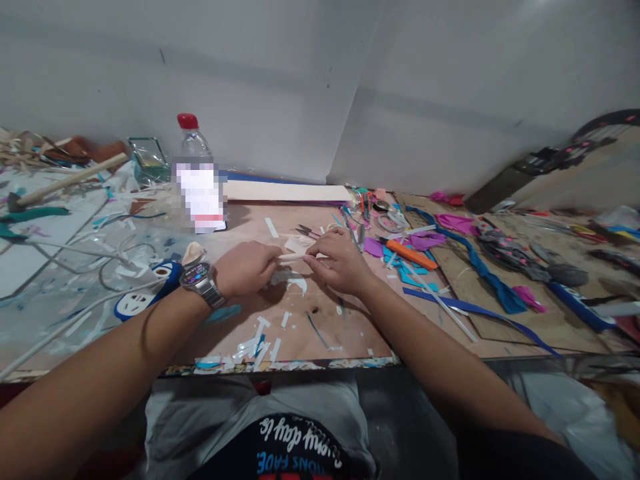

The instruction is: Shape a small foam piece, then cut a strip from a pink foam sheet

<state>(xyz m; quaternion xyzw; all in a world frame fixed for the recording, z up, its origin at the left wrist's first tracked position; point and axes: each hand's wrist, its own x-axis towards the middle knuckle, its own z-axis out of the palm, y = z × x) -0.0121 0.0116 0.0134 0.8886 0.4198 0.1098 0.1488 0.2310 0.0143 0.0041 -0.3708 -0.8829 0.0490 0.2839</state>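
Between my two hands, just above the middle of the worktable (360, 327), stretches a thin pale strip (291, 258); its exact kind is unclear. My left hand (250, 267), with a watch (200, 279) on its wrist, is closed on the strip's left end. The thumb and fingers of my right hand (337, 259) pinch its right end. Just beyond the hands lies a pair of small scissors or snips (306, 231), partly hidden by the right hand. White scraps (290, 283) lie below the strip.
At the back left stands a red-capped bottle (195, 143) beside a blurred bright screen (200, 197). An orange utility knife (413, 255) lies to the right among coloured scraps. A blue-and-white power strip (145, 293) with cables is at left. A hammer (75, 180) lies farther left.
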